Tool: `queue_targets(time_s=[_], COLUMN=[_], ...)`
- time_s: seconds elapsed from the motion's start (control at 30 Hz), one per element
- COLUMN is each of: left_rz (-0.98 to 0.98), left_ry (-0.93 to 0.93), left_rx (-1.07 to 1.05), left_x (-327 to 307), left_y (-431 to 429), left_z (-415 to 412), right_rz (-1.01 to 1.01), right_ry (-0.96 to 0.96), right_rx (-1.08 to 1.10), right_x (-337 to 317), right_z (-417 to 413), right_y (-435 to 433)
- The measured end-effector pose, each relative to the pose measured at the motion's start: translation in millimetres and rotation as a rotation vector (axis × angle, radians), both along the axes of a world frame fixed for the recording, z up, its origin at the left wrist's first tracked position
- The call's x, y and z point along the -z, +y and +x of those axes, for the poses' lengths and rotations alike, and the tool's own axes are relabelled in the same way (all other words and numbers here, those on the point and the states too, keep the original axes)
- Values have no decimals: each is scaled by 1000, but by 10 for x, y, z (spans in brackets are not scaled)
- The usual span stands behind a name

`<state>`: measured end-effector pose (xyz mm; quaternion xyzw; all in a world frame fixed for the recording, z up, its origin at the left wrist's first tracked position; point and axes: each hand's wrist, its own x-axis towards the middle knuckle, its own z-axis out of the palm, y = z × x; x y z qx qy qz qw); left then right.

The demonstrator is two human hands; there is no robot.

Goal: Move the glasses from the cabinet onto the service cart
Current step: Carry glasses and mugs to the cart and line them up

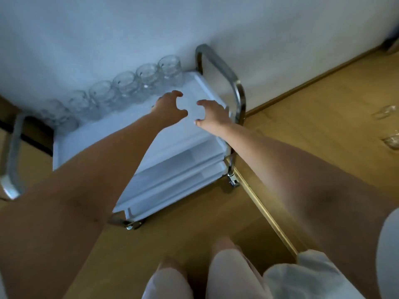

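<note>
Evidently empty, fingers apart, my left hand [169, 106] and right hand [213, 114] hung over the service cart [205, 83], remaining glasses [386, 111] lying rightward, nearer the right.

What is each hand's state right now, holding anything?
Left hand: open, fingers loosely curved, holding nothing, above the service cart top shelf.
Right hand: open, also empty, beside it.

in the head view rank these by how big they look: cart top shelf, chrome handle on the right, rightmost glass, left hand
1. top shelf
2. chrome handle
3. left hand and rightmost glass: they look about alike, and the hand is nearer the camera, so unranked.
</note>
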<state>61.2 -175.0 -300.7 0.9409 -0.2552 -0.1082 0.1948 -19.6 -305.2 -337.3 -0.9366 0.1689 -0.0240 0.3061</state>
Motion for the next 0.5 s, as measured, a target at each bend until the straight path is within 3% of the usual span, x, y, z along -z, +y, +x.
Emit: queue_targets(time_s=[0.23,0.5], left_rz=[-28,64], left_ry=[-1,-78], left_rx=[251,591], left_x=[-1130,-1299], left_y=[-1572,-3678], left_z=[43,-539], right_rz=[-29,-4], right_ry=[123,137], right_rx=[194,517], right_x=[-979,-1335], right_z=[-437,-1338], right_y=[-1695,-3580])
